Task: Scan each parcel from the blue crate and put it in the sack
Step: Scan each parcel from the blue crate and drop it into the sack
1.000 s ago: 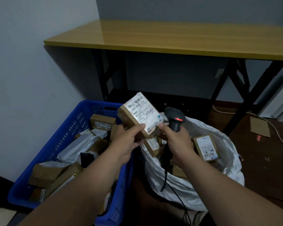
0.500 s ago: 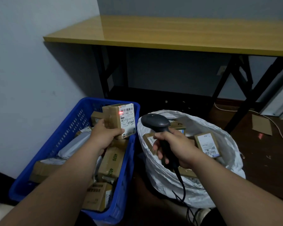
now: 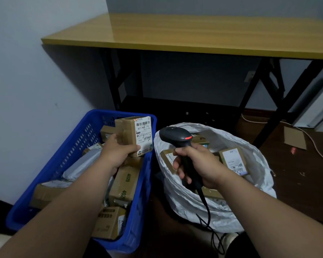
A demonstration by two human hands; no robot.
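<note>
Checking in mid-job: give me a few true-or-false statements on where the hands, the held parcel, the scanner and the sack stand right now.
1. The left hand holds a labelled cardboard parcel above the blue crate. True.
2. The right hand is empty. False: it has its grip on the black scanner.
3. The white sack already has parcels in it. True.
4. The held parcel's label faces away from the camera. False: its barcode label faces the camera.
5. The blue crate is empty. False: boxes and grey mailers lie in it.
</note>
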